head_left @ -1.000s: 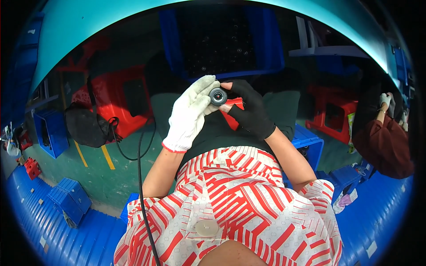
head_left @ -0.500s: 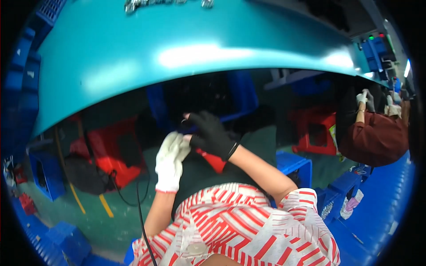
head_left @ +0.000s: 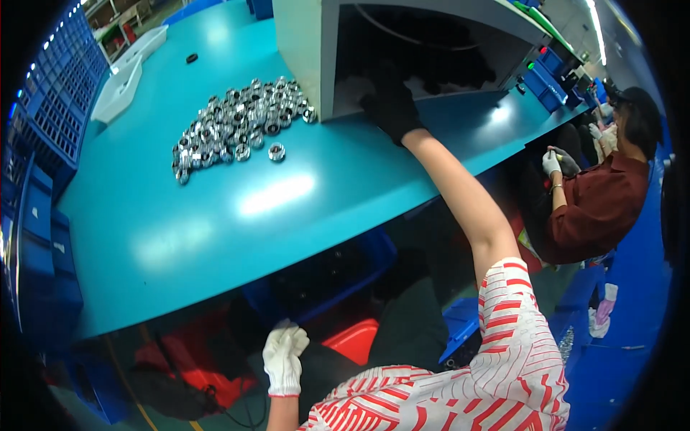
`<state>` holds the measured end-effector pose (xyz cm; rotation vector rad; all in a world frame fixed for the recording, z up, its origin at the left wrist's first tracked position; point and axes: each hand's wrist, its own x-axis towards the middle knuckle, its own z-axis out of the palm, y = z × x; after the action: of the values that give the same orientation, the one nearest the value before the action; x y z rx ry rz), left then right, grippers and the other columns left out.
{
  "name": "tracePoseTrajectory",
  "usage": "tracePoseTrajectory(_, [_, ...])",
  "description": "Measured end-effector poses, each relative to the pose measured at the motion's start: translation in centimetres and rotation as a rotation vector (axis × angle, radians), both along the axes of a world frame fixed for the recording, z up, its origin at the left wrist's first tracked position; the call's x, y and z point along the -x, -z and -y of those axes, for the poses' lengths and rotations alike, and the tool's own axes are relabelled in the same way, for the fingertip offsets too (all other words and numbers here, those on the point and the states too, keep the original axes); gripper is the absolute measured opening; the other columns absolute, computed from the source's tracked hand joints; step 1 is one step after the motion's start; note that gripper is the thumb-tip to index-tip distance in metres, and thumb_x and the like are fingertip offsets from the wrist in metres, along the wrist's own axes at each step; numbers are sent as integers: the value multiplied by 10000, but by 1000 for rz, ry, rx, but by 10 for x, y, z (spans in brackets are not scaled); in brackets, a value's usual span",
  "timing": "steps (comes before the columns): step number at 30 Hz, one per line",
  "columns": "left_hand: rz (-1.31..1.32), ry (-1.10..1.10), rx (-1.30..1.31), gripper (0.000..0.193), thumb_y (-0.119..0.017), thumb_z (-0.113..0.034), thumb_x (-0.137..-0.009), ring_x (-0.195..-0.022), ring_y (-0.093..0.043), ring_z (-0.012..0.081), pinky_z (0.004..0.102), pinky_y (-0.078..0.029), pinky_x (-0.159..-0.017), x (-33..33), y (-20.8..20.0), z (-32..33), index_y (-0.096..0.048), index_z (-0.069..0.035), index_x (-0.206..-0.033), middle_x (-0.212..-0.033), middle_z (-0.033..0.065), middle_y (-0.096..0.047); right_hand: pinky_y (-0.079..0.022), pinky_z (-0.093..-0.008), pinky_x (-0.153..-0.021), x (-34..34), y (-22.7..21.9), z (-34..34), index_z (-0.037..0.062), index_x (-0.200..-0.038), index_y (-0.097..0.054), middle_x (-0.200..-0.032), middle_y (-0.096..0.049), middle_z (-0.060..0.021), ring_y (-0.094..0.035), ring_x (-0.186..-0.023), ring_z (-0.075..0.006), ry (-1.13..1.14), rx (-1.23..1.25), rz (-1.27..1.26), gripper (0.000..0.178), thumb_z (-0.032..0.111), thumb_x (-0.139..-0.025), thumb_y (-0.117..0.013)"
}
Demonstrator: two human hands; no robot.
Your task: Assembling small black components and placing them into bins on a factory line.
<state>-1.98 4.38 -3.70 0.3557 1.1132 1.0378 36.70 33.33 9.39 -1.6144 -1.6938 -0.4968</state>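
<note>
My right hand (head_left: 392,111), in a black glove, reaches to the dark opening of a pale box-shaped cabinet (head_left: 327,57) on the teal table. Its fingers fade into the dark there, so I cannot tell whether they hold anything. My left hand (head_left: 285,352), in a white glove, is low above my lap with its fingers curled in; whatever may be in it is hidden. A pile of small shiny metal ring-shaped parts (head_left: 233,118) lies on the table left of the cabinet. One such ring (head_left: 277,151) sits slightly apart, in front of the pile.
Blue crates (head_left: 65,93) are stacked along the left edge, beside white trays (head_left: 118,90). A dark ring (head_left: 192,58) lies farther back on the teal table (head_left: 180,230). Under it is a blue bin (head_left: 316,287). At right a co-worker in a brown top (head_left: 604,201) sits.
The view has tilted up to the tabletop. My right hand has left my left hand and stretched forward to the cabinet opening; my left hand stays low over my lap.
</note>
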Motion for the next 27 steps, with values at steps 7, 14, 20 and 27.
tracePoseTrajectory(7, [-107, 44, 79, 341, -569, -91, -891, -890, -647, 277, 400, -552, -768, -10, 1, -2, -475, 51, -1187, -1035, 167, -620, -368, -424, -1024, 5, -34, -62, 83, -1301, -485, -1342, -452, -165, -432, -1232, -340, -25, 275, 52, 455, 264, -890, -557])
tracePoseTrajectory(14, [-142, 41, 83, 107, -568, -55, -883, -860, -659, 340, 454, -573, -717, -30, -4, -14, -494, 23, -879, -939, 195, -611, -366, -436, -1023, 2, -29, -53, 74, -1303, -482, -1335, -455, -169, -439, -1220, -348, -118, 357, 171, 440, 255, -905, -531])
tracePoseTrajectory(20, [-92, 125, 58, 324, -602, -104, -882, -930, -641, 301, 418, -553, -792, -29, -5, -15, -485, 66, -1131, -1063, 192, -601, -384, -443, -1004, 4, -7, -50, 81, -1289, -500, -1286, -489, -175, -480, -1168, -352, -76, 287, 172, 396, 217, -917, -514])
tracePoseTrajectory(27, [-48, 168, 3, 489, -633, -168, -874, -939, -631, 253, 354, -544, -805, -20, -4, 0, -437, 78, -1249, -1147, 204, -580, -438, -398, -942, -20, 6, -8, 85, -1177, -567, -1190, -536, -175, -530, -1103, -324, -239, 373, -70, 295, 155, -892, -544])
